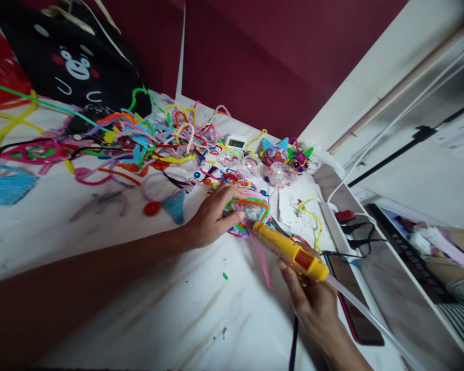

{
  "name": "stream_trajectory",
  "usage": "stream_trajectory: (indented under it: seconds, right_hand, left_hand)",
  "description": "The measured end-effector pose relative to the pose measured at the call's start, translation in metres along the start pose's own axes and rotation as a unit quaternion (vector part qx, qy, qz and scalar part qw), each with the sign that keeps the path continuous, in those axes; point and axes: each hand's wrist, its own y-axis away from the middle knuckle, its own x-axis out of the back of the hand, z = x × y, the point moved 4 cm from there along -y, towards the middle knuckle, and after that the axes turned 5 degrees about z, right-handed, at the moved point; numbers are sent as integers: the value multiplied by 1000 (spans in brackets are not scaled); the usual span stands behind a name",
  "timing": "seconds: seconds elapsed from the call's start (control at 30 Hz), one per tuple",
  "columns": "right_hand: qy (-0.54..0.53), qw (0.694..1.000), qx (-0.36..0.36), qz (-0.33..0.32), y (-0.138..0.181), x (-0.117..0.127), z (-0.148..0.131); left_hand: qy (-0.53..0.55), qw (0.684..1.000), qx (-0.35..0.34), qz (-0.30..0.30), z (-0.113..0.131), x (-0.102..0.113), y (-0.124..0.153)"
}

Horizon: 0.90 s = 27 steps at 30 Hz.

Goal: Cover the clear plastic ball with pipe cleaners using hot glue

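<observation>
My left hand (216, 219) is closed on the left side of a round craft ornament (255, 210), its thumb and fingers pressing the rim. Orange, green and pink pipe cleaner rings edge the ornament, with a clear, glittery middle. A loose pink pipe cleaner (261, 257) trails from it over the table. In my right hand (313, 296) is a yellow hot glue gun (290, 250), wrapped by the fingers, with a red light lit and a clear glue stick (371, 314) sticking out of its back. The gun's nozzle end is at the ornament's lower edge; the exact tip is hard to make out.
Tangled pipe cleaners (154, 134) cover the back left, before a black bag (77, 62). A small digital clock (235, 141), clear balls (282, 174) and a blue-eared ornament (275, 150) stand behind. At right are a phone (355, 299) and a power strip (334, 226).
</observation>
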Motion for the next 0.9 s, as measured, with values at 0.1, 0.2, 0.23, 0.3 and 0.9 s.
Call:
stream_trajectory:
  seconds: [0.1,0.2,0.23,0.3,0.9]
  right_hand:
    - [2,1000,-11,3,-2,0,-1]
    - [-6,1000,-5,-1,-3,0,-1]
    - [-12,1000,0,-2,-3,-1,0]
    - [-16,1000,6,0,-4,-1,0]
    - [-130,969,-191,-91,11,41,-6]
  left_hand:
    - [-1,1000,-3,0,-1,0,0]
    - [-3,1000,9,-2,-3,0,1]
    - [-4,1000,11,-2,-3,0,1]
    - [-9,1000,14,-3,-3,0,1]
    - [-11,1000,21,1,-4,1,0]
